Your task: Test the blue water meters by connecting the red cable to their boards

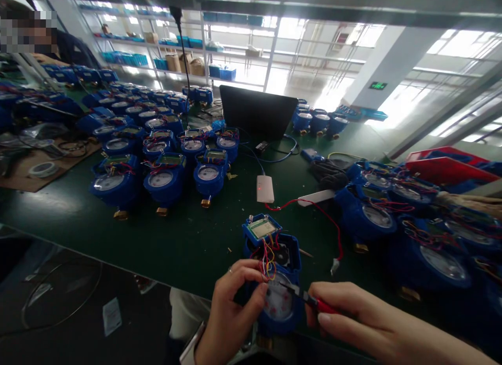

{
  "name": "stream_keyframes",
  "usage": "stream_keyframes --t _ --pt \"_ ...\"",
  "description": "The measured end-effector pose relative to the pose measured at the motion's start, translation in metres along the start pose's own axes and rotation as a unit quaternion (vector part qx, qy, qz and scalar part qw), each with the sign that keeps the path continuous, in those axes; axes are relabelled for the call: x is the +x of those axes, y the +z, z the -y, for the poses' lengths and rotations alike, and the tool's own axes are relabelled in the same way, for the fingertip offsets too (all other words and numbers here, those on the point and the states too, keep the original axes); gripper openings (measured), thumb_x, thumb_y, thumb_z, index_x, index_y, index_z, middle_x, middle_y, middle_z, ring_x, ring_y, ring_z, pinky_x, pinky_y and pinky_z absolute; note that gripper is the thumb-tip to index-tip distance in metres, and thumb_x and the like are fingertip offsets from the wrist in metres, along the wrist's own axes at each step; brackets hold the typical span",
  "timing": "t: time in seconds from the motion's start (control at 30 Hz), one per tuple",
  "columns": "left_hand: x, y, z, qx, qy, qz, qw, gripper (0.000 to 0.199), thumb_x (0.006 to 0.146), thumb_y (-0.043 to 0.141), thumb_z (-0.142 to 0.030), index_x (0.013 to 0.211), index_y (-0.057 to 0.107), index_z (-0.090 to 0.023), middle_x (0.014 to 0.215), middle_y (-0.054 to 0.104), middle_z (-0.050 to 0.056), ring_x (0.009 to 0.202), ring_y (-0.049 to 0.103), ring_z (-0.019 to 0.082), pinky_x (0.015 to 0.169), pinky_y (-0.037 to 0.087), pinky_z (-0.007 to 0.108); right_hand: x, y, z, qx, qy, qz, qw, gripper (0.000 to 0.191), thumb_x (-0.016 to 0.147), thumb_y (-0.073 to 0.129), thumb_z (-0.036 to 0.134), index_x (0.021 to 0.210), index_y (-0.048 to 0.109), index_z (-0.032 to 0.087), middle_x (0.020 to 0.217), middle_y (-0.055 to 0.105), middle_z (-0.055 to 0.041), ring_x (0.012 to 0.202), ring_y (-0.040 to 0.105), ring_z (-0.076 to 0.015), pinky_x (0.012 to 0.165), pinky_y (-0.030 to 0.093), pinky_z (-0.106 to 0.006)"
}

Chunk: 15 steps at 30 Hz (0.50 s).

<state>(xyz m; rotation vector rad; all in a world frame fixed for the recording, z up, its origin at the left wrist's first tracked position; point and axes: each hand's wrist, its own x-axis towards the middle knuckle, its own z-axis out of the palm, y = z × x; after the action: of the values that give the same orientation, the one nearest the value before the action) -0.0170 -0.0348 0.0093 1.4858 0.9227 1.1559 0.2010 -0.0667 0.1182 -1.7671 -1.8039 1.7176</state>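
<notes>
A blue meter (279,302) with a round clear dial lies at the front of the table. Its compartment is open, and a small circuit board with a display (262,227) stands at its top, with red, yellow and white wires hanging down. My left hand (240,297) pinches the ends of these wires over the dial. Closed around red-handled pliers (320,305) is my right hand (345,315); the pliers' dark jaws point left, close to the wires and my left fingertips. Whether the jaws touch a wire is too small to tell.
Rows of blue meters (164,183) stand at the left, more meters (372,218) at the right. Beyond the work are a white box (264,189) with a red cable, a dark laptop (259,111) and a red bin (447,165). A person (70,46) is at the far left.
</notes>
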Motion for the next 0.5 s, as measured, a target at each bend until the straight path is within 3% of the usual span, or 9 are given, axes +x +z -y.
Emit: stream_keyframes --t 0.23,0.5 --pt "0.000 -0.001 0.000 0.019 0.030 0.008 0.999 0.017 0.083 0.062 -0.008 0.086 0.067 -0.023 0.101 0.073 -0.002 0.094 0.070 0.011 0.082 0.052 0.016 0.014 -0.003 0.007 -0.054 -0.007 0.025 0.998 0.035 0.096 0.045 0.044 0.087 0.066 0.018 0.088 0.070 -0.0027 0.078 0.059 -0.0193 0.067 0.046 -0.024" --pt "0.001 -0.001 -0.002 0.035 0.052 0.022 0.998 0.018 0.085 0.061 -0.005 0.088 0.066 -0.023 0.102 0.072 0.001 0.095 0.069 0.013 0.082 0.053 0.019 0.021 -0.008 0.012 -0.091 -0.011 -0.010 0.996 0.030 0.091 0.052 0.040 0.080 0.069 0.018 0.074 0.067 -0.0013 0.066 0.056 -0.0173 0.058 0.044 -0.022"
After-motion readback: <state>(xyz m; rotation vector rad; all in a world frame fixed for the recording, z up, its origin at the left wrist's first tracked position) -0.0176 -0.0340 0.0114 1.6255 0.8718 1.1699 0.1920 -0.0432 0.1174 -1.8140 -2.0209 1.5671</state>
